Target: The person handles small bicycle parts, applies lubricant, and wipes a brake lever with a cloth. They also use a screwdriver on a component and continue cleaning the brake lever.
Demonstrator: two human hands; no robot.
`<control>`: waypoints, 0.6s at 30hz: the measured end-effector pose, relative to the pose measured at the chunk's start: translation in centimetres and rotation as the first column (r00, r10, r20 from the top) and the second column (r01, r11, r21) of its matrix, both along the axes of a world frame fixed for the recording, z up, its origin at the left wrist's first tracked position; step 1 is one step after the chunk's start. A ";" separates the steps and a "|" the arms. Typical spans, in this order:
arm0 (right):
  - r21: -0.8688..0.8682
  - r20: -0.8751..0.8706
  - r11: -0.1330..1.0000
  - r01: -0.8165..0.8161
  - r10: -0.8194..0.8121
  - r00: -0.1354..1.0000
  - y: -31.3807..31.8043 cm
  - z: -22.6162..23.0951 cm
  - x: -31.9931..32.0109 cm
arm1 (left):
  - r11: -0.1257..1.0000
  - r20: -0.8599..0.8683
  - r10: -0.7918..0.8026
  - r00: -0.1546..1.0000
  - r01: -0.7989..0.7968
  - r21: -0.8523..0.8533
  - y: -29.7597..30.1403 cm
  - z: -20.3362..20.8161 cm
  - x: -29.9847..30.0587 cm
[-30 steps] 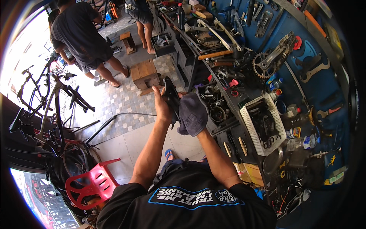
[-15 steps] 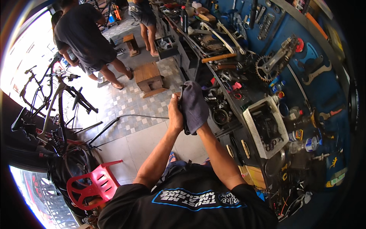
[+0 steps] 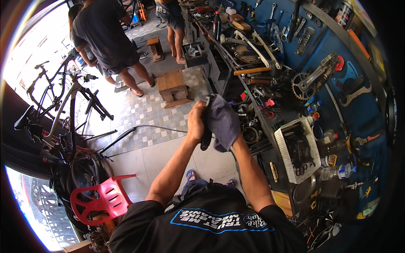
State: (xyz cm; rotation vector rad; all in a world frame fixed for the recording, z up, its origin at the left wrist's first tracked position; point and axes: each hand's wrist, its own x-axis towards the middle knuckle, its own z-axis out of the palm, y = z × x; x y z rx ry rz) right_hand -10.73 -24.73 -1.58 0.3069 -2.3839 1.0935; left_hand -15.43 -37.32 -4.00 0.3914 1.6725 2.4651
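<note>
Held out in front of my body, my left hand (image 3: 195, 122) is closed around a slim black bar-shaped part (image 3: 206, 140) with a rounded lower end. Most of that part is hidden behind my fingers and the cloth. A dark grey-purple cloth (image 3: 223, 121) drapes over my right hand, whose fingers are covered by it; only the wrist shows below. The cloth presses against the black part from the right side.
On the right runs a workbench with bike cranks, tools and a white plastic basket (image 3: 310, 170). A blue tool wall (image 3: 325, 42) stands behind it. Bike frames (image 3: 63, 109), a red chair (image 3: 110, 197), a wooden stool (image 3: 172, 86) and other people (image 3: 103, 33) are at left and ahead.
The cloth has shifted right on the black part, baring more of its lower end. Both hands stay together at nearly the same height. The whole view has turned slightly.
</note>
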 end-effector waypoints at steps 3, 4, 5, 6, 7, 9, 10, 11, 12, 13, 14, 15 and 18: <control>-0.173 0.024 0.985 0.001 0.003 1.000 0.6 1.4 0.0 | 0.987 -0.078 0.020 0.997 -0.032 -0.157 0.2 0.6 0.9; -0.187 0.040 0.982 -0.014 0.022 0.999 0.6 1.3 -0.1 | 0.992 0.007 -0.005 1.000 0.006 -0.125 0.1 0.7 1.2; -0.202 0.056 0.979 -0.029 0.042 0.998 0.8 1.2 -0.1 | 0.986 -0.002 -0.001 1.000 0.000 -0.169 -0.1 0.8 1.4; -0.214 0.071 0.976 -0.042 0.059 0.996 0.9 1.3 -0.1 | 0.978 -0.012 0.001 1.000 -0.003 -0.211 -0.2 1.5 1.8; -0.171 0.037 0.984 -0.054 0.061 0.997 1.0 1.4 -0.1 | 0.968 -0.021 0.002 1.000 -0.007 -0.252 -0.3 1.8 2.0; -0.082 -0.031 0.994 -0.074 0.072 0.997 1.0 1.7 0.2 | 0.978 0.008 -0.002 1.000 0.004 -0.207 -0.4 1.3 2.0; -0.073 -0.055 0.995 -0.067 0.063 0.997 1.0 1.4 0.2 | 0.983 0.022 -0.004 1.000 0.008 -0.184 -0.4 1.1 2.0; -0.065 -0.079 0.996 -0.059 0.054 0.995 0.9 0.8 0.1 | 0.984 0.010 0.004 1.000 -0.002 -0.179 -0.4 0.9 1.9; -0.056 -0.103 0.997 -0.046 0.040 0.994 0.9 0.1 0.1 | 0.985 -0.001 0.007 1.000 -0.007 -0.172 -0.3 0.9 1.8; -0.081 -0.087 0.997 -0.018 0.011 0.996 1.0 -1.2 0.0 | 0.986 -0.014 0.007 1.000 -0.009 -0.166 -0.2 1.0 1.7; -0.105 -0.072 0.994 0.011 -0.019 0.997 1.1 -2.7 -0.1 | 0.985 -0.016 0.007 1.000 -0.009 -0.172 -0.2 1.1 1.7; -0.129 -0.052 0.991 0.036 -0.043 0.998 0.9 -2.9 -0.2 | 0.984 -0.015 0.011 1.000 -0.014 -0.177 -0.2 1.3 1.7; 0.318 -0.437 0.910 0.268 -0.110 0.893 0.7 -2.7 -1.0 | 0.979 -0.015 0.018 1.000 -0.020 -0.204 -0.5 1.2 1.6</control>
